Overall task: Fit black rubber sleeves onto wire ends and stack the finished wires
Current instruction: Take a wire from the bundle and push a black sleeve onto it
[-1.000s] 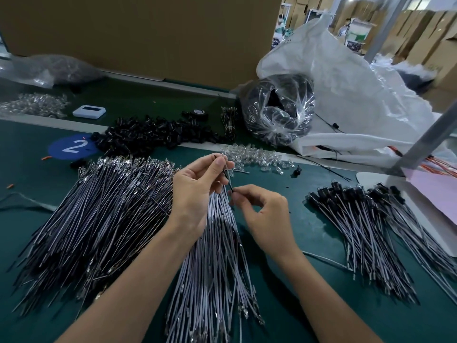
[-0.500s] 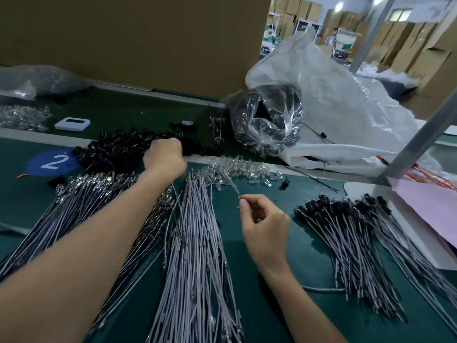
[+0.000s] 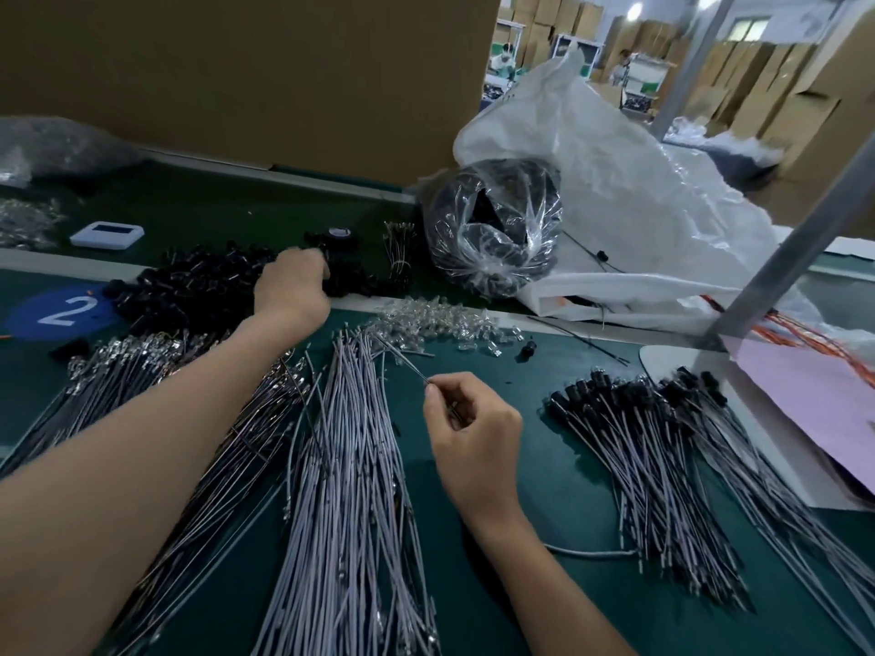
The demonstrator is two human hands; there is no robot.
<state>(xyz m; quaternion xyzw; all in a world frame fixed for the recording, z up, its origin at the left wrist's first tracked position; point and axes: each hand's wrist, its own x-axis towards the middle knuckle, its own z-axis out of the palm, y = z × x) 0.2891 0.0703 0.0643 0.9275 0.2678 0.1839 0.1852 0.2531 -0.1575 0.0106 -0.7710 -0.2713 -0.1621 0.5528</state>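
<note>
My left hand point(image 3: 292, 287) reaches far forward into the heap of black rubber sleeves point(image 3: 203, 288); its fingertips are buried there, so whether they hold one is hidden. My right hand point(image 3: 468, 435) pinches a single grey wire point(image 3: 402, 359) between thumb and forefinger, the wire's tip pointing up-left toward the clear parts. A fan of bare grey wires point(image 3: 350, 490) lies under my arms, with a darker bundle point(image 3: 132, 381) to its left. Finished wires with black sleeves point(image 3: 648, 437) are stacked at the right.
Clear plastic parts point(image 3: 440, 324) are scattered ahead of the wires. A bag of black parts point(image 3: 492, 229) and a big white sack point(image 3: 629, 191) stand behind. A white device point(image 3: 106, 235), a blue "2" sticker point(image 3: 61, 311), pink paper point(image 3: 805, 395) and a slanted metal post point(image 3: 795, 239) border the green mat.
My left hand let go of the wire and went forward to the sleeve heap, reaching further right into it since half a second ago. My right hand keeps the wire, nearly still.
</note>
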